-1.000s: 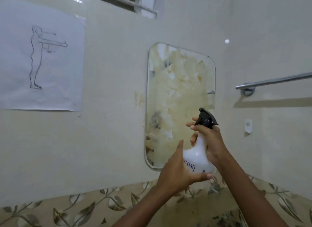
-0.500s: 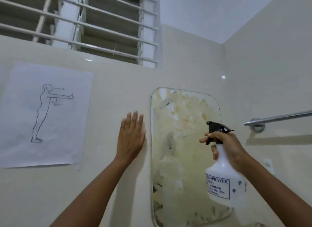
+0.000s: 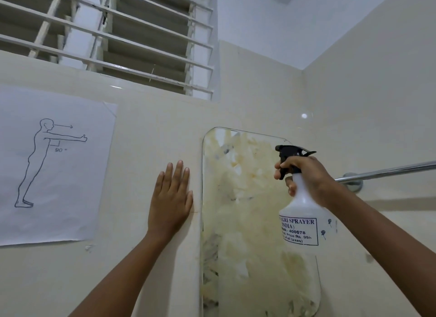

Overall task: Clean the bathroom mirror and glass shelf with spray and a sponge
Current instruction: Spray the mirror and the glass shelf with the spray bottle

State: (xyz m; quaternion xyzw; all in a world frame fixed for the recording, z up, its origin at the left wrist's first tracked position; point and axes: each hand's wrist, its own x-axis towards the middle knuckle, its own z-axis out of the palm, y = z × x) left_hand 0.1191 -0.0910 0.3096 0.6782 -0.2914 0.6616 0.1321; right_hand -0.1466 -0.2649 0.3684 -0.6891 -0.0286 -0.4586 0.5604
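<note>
R hand [image 3: 309, 175] grips the spray bottle [image 3: 304, 215] at its neck, fingers curled, one across the lever under the black trigger head [image 3: 291, 150]. The nozzle points at the mirror [image 3: 243, 222] and the bottle hangs in front of the mirror's right half. L hand [image 3: 171, 198] lies flat on the wall tile [image 3: 151, 151] just beside the mirror's left edge, fingers straight, holding nothing.

The mirror is smeared all over w/ a yellowish film. The bottle looks like stiff translucent plastic, prob. light to moderate; fill level can't be read. The neck is the right hold, as the belly is wide & likely slick if wet. Mirror glass is rigid but fragile w/ bare edges, so wiping calls for flat, gentle pressure. Sponge & glass shelf aren't in view. A towel rail [image 3: 389, 169] sits to the right.
</note>
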